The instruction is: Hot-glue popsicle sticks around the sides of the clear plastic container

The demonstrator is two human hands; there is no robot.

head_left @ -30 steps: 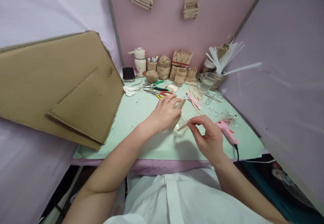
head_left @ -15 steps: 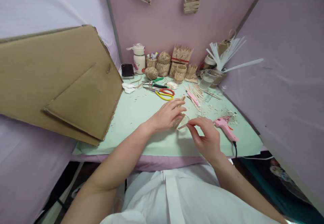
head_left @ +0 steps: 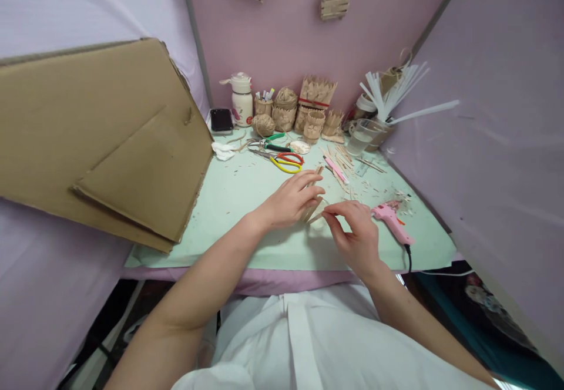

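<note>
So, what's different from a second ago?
The left hand has drawn back toward the person, baring more of the scissors. The right hand has eased slightly left, bringing its thin strip closer to the wooden piece in the left hand. The view has tipped down slightly. No grip visibly taken or released; the scissors and pink glue gun lie as before.

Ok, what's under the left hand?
The left hand has a wooden piece at its fingers, parts of it showing past them. The stretch behind the fingers and whatever lies beneath the palm are covered.
</note>
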